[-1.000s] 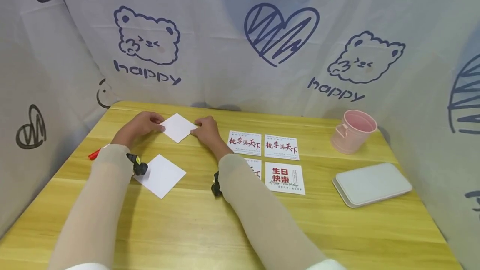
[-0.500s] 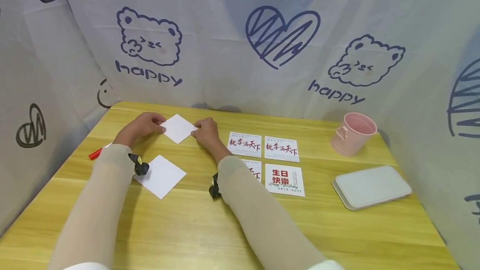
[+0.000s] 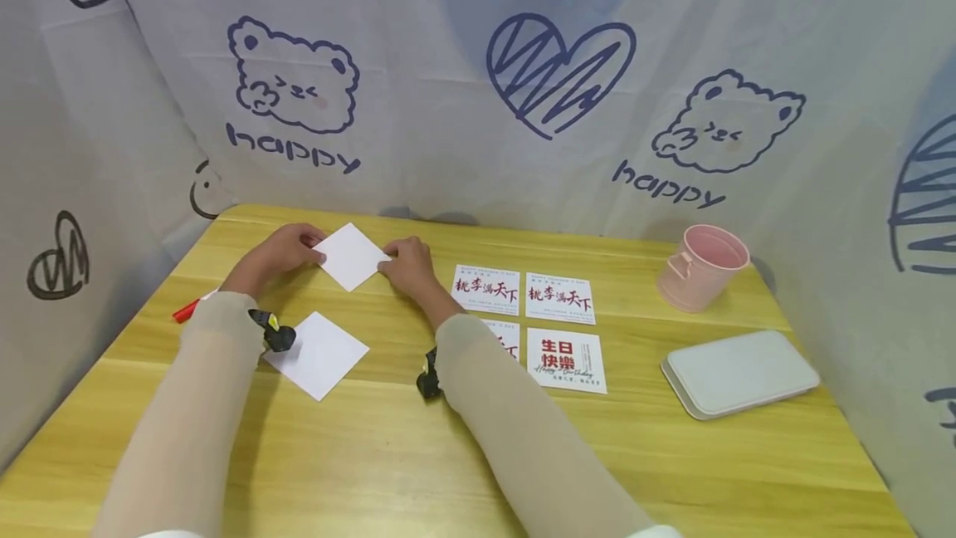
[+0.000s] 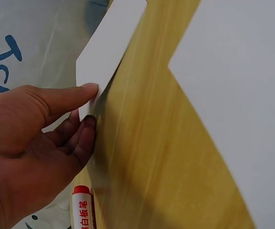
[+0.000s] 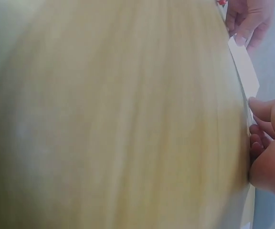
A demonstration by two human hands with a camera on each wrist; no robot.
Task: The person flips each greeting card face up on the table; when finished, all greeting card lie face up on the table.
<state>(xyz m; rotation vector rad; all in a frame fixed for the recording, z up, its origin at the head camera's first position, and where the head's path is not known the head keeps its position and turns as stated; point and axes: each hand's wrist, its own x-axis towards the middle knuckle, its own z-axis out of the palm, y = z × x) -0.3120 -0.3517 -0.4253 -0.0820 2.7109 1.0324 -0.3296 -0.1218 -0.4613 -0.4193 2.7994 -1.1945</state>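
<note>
— Patterned cloth [image 3: 418,40] hung behind and at both sides, wooden table [image 3: 351,463] in front. Maybe hung to screen off the surroundings. And held just now?

— Blank white card [image 3: 349,257], over the far left part of the table, turned cornerwise between both hands.

— Why by the corners?

— Likely to leave the face uncovered and avoid bending. Pinched at one side corner by the left hand [image 3: 280,249], thumb above and fingertips beneath; pinched at the opposite corner by the right hand [image 3: 409,264], fingers curled under the thumb. Seemingly tilted or lifted at the left corner, judging by the shadow; can't tell how far.

— And the second blank card [image 3: 319,359]?

— Lying on the wood nearer the body, also cornerwise, one corner covered by the wrist camera [image 3: 275,332]. Red-capped pen [image 3: 187,309] off to the left, partly hidden by the left sleeve [image 3: 187,413].

— Printed cards [image 3: 487,291]?

— Laid two by two, faces up, gaps between, presumably for easy reading; one partly behind the right sleeve [image 3: 530,422]. Farther right, pink cup [image 3: 704,271] upright and white case [image 3: 743,372] flat, perhaps set aside for elbow room.
</note>
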